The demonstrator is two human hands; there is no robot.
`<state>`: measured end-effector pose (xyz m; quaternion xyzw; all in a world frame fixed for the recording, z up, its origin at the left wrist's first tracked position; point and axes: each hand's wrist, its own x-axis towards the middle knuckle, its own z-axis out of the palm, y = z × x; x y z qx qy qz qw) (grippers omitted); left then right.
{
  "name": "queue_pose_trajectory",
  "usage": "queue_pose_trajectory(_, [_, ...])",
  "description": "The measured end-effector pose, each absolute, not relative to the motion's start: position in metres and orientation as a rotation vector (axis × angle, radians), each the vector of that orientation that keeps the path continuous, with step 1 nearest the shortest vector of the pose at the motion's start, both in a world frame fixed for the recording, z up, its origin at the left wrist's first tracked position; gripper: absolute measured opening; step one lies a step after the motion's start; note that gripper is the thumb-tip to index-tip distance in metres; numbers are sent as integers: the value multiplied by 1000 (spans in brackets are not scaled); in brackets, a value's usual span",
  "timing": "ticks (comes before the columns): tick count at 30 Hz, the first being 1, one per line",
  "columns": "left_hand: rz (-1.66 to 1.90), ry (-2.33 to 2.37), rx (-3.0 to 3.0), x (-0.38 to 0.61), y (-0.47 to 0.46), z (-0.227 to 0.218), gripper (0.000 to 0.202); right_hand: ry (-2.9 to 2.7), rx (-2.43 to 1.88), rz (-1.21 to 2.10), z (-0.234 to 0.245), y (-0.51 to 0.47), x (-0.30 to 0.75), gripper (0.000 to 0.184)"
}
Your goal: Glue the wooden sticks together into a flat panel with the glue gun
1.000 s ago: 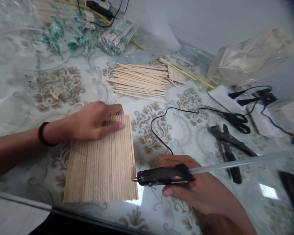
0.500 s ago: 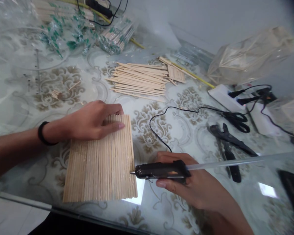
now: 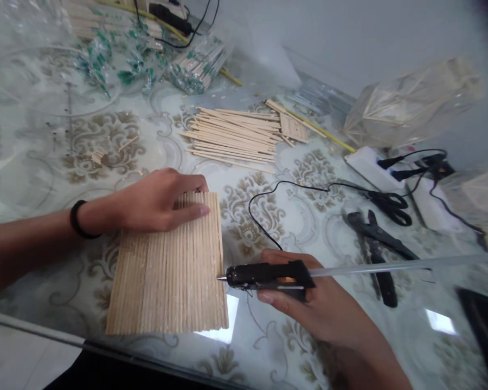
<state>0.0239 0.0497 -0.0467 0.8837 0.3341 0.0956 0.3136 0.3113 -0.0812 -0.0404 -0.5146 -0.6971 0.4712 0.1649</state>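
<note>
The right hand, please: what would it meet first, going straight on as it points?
Most likely the stick panel: the glue gun in the right hand has its tip at the panel's edge; contact is unclear.

Panel (image 3: 171, 281) lies on table (image 3: 264, 355), glue gun (image 3: 268, 275) at its right edge; sticks (image 3: 233, 135) lie behind panel; pliers (image 3: 384, 281) sit right of glue gun, power strip (image 3: 372, 167) behind pliers.

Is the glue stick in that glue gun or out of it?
Partly in: a long clear glue stick juts from the back of the glue gun in the right hand.
</note>
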Motion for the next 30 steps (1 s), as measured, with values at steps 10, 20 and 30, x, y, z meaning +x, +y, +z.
queue_pose_trajectory(10, [232,882,2325,24,49,-45,34,-1970,-1504,1314,-44,-82,312,24])
queue_pose_trajectory(20, [222,889,2330,24,49,-43,35,-1968,-1550,1235,-41,-80,308,23])
queue_pose_trajectory(30, [222,895,2339,24,50,-45,35,-1920,-1580,1281,-43,-80,306,26])
